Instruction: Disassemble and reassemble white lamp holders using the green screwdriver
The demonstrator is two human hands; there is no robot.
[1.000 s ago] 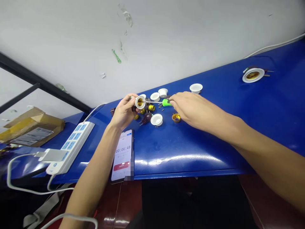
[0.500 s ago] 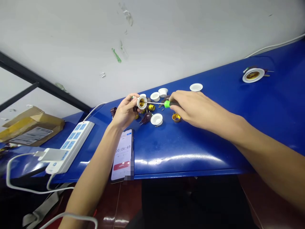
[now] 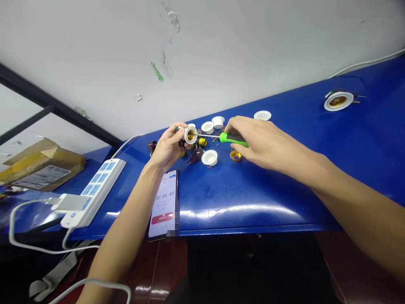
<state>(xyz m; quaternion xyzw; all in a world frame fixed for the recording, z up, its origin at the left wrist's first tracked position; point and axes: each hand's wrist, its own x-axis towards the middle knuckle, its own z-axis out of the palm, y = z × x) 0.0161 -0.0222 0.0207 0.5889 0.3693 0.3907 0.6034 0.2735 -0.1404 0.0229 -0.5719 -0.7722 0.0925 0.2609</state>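
Observation:
My left hand point(image 3: 171, 145) is closed around a lamp socket point(image 3: 191, 135) with a white rim and a brass threaded inside, its opening facing right. In my right hand point(image 3: 249, 137) is a screwdriver point(image 3: 232, 139) with a green and black handle; its thin shaft reaches left into the socket's mouth. The tip is hidden inside. Below and around the hands lie a white cup-shaped ring point(image 3: 209, 158), a loose brass threaded ring point(image 3: 236, 156), a brass screw shell point(image 3: 203, 142) and a dark brown plug base point(image 3: 196, 155) with metal prongs.
A phone point(image 3: 163, 207) running a timer lies beside my left forearm. Further left are a white power strip point(image 3: 95, 192) with a charger and a cardboard box point(image 3: 44, 164). White rings point(image 3: 262, 115) stand near the wall; another lamp socket point(image 3: 338, 101) sits far right.
My right hand has shifted its grip on the screwdriver, and more of the green handle shows. The shaft stays in the socket. The whole view has shifted slightly.

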